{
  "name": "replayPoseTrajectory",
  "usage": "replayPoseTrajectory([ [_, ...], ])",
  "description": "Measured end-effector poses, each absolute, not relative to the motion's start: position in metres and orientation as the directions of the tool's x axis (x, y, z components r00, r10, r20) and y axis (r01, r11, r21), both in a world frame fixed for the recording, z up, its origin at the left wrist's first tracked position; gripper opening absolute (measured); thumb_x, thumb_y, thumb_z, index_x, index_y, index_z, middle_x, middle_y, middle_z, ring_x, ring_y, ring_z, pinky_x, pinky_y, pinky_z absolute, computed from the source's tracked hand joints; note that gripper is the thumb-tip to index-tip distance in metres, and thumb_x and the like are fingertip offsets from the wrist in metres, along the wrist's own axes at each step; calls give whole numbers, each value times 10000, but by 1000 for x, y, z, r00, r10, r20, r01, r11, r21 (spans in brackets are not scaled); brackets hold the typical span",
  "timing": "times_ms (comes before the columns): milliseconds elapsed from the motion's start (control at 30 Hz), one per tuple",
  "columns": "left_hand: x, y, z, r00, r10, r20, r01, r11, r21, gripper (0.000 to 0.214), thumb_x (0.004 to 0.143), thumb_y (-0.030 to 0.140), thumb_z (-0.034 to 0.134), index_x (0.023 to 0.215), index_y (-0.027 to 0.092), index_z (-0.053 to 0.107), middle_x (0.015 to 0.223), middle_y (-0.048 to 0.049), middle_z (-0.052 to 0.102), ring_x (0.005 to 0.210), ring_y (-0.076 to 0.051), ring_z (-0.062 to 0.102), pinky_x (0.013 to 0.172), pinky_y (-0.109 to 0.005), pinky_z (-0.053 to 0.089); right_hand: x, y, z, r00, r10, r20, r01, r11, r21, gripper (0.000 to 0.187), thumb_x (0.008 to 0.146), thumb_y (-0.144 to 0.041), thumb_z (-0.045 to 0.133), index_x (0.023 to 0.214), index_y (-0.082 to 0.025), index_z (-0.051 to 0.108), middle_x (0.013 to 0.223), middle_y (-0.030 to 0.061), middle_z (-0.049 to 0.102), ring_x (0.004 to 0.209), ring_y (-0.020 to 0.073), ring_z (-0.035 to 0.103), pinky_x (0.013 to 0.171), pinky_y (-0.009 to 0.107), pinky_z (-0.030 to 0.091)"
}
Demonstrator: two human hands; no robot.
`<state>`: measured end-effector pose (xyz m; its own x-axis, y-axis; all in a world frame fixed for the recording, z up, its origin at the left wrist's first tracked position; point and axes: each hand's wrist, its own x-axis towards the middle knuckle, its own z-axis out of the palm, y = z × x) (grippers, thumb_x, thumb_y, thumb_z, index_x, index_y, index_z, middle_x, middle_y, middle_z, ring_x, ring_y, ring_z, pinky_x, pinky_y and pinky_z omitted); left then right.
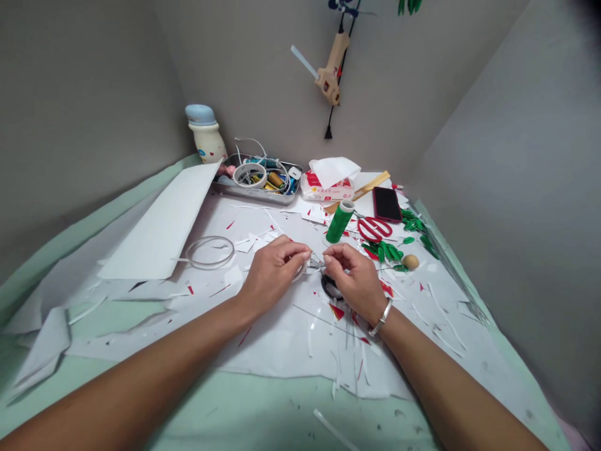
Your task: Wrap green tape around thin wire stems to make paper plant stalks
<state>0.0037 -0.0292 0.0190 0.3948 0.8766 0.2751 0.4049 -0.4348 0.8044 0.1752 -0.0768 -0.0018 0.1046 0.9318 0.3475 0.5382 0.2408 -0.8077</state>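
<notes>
My left hand [275,269] and my right hand [354,279] meet over the middle of the paper-covered table, fingertips almost touching. Both are pinched shut on something thin and pale, perhaps a strip or wire, too small to name. A white loop shows under the left fingers. A dark round thing [328,287] lies partly hidden beneath the right hand. A green thread spool [340,222] stands just behind the hands. A silver bangle sits on my right wrist.
Red scissors [373,228], a phone [387,203], green leaves [387,252] and a wooden bead [410,262] lie to the right. A metal tray [256,178] of tape and wires, a tissue pack [328,181] and a bottle [205,134] stand behind. A clear tape ring [210,252] and white sheet [162,225] lie left. Paper scraps litter the table.
</notes>
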Motion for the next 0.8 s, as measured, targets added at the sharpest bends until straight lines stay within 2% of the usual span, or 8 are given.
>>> replayPoseTrajectory([
  [267,2,-25,18,373,886,276,444,-432,785,269,874,354,467,874,210,694,816,-9,598,764,-150,556,744,-268,418,175,-75,-3,145,905,400,555,260,-790,112,879,-263,491,895,-207,586,828,16,609,708,141,580,668,270,487],
  [467,4,-26,17,372,883,286,408,-432,804,256,865,347,463,819,196,665,883,-19,619,840,-166,565,796,-280,418,179,-76,5,248,810,531,669,253,-699,165,847,-225,504,1004,-199,548,994,56,559,679,130,551,652,283,475],
  [533,5,-26,16,363,900,241,370,-377,849,248,856,363,475,817,197,655,824,-9,628,770,-158,570,742,-273,429,180,-77,12,287,762,580,710,237,-663,113,842,-214,500,949,-200,534,948,53,547,685,138,536,656,287,466],
  [600,5,-24,15,351,923,157,348,-285,893,249,846,382,484,825,199,651,681,11,601,627,-140,539,632,-260,420,182,-78,19,272,756,595,745,226,-627,51,838,-192,492,879,-205,520,860,35,546,704,148,528,661,283,453],
  [667,5,-22,15,339,935,101,334,-220,917,260,834,403,495,825,198,656,566,26,544,531,-127,482,552,-250,385,186,-77,23,179,821,542,781,217,-586,52,829,-167,489,834,-208,520,807,16,560,708,146,531,668,276,436],
  [800,4,-19,14,332,940,79,310,-188,932,295,825,431,496,815,191,667,520,32,510,483,-110,426,500,-237,344,195,-75,20,-11,965,263,873,138,-468,45,800,-206,544,839,-201,567,851,29,602,797,173,554,713,294,417],
])
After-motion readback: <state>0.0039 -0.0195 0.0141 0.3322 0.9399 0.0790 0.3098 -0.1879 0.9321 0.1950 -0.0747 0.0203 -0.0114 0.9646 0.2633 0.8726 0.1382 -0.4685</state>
